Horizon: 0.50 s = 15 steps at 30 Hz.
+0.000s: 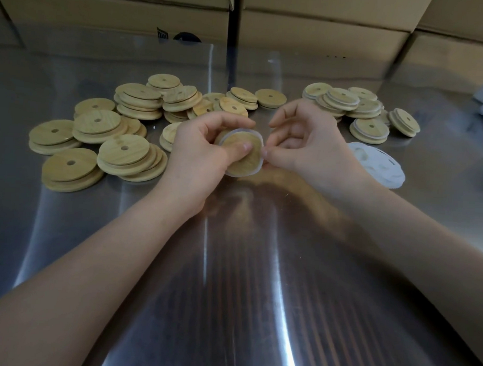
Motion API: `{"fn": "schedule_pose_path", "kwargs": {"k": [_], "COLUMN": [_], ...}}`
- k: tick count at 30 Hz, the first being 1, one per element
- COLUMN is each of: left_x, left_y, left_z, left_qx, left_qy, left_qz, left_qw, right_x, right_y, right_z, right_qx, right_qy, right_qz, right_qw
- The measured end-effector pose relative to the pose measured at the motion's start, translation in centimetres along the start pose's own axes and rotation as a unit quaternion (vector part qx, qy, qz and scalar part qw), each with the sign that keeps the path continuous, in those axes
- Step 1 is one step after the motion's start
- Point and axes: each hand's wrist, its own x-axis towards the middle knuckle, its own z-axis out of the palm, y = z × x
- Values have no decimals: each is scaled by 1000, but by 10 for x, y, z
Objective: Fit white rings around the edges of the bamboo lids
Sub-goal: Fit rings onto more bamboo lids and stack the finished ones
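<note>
Steel table (pixel 231 265), boxes (pixel 117 14) behind. Lid (pixel 245 159) held mid-frame, gripped by left hand (pixel 203 153), thumb pressed on face. Ring (pixel 244 132) looped round it, pinched at its right edge by right hand (pixel 305 147). Lid judged light, stiff; ring soft, stretchy, best taken at the rim.

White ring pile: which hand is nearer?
Right. The right hand, pinching a ring, sits just left of the white ring pile; the left hand is farther left, gripping the lid.
</note>
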Motion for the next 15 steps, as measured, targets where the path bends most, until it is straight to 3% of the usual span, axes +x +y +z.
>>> {"fn": "schedule_pose_path", "kwargs": {"k": [6, 15], "left_x": [0, 2], "left_y": [0, 3], "left_z": [0, 1], "left_qx": [-8, -88], "left_qy": [14, 12], "left_qz": [0, -69], "left_qw": [1000, 994], "right_x": [-1, 5], "right_y": [3, 1], "right_z": [3, -9], "right_qx": [-45, 62], "right_qy": [35, -1], "right_qz": [-39, 15], "right_qw": [998, 998]}}
